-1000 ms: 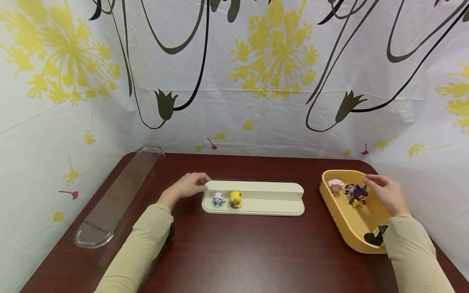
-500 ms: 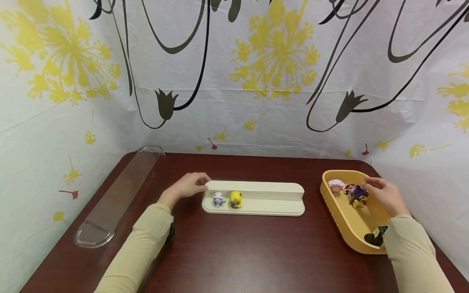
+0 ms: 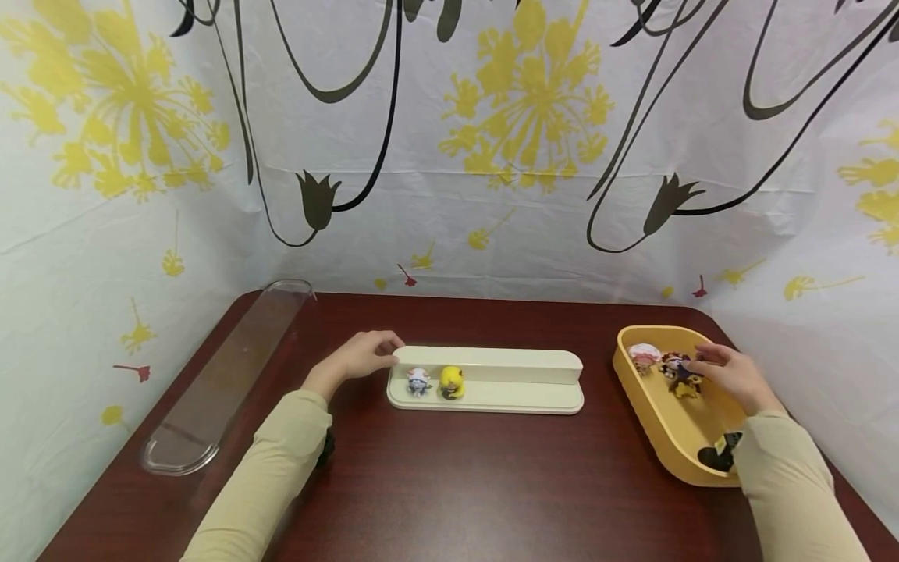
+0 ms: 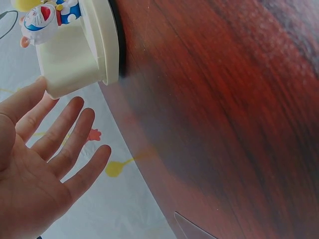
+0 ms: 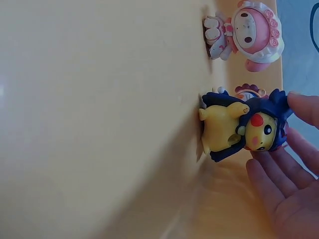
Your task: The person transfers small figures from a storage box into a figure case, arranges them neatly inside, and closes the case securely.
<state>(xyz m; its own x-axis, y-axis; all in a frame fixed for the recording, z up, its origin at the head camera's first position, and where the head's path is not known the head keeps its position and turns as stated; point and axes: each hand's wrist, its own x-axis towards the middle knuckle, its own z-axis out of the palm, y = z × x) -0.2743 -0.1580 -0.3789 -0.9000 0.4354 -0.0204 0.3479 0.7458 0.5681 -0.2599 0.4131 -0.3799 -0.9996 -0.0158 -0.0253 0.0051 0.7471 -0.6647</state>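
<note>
My left hand (image 3: 365,353) touches the left end of a cream display stand (image 3: 520,396) with thumb and index fingertips at its raised step's corner; its other fingers are spread and fairly straight. On the stand's lower ledge stand a white-headed Doraemon figurine (image 4: 42,22) and a yellow figurine (image 3: 452,383). My right hand (image 3: 733,378) reaches into a yellow tray (image 3: 649,425) and pinches the dark-hooded head of a Pikachu figurine (image 5: 222,127) between thumb and fingers. Another figurine (image 5: 247,93) is mostly hidden behind it. Beside them stands a pink figurine in a white bonnet (image 5: 251,35).
A long clear plastic cover (image 3: 225,375) lies along the left side of the dark red table (image 3: 463,484). A black figurine (image 3: 718,453) lies at the tray's near end, partly covered by the right sleeve. A patterned cloth (image 3: 435,250) hangs behind the table.
My right hand has lowered and moved slightly left, from beside the Pikachu figurine onto its dark hood. The left hand and the stand stay where they were.
</note>
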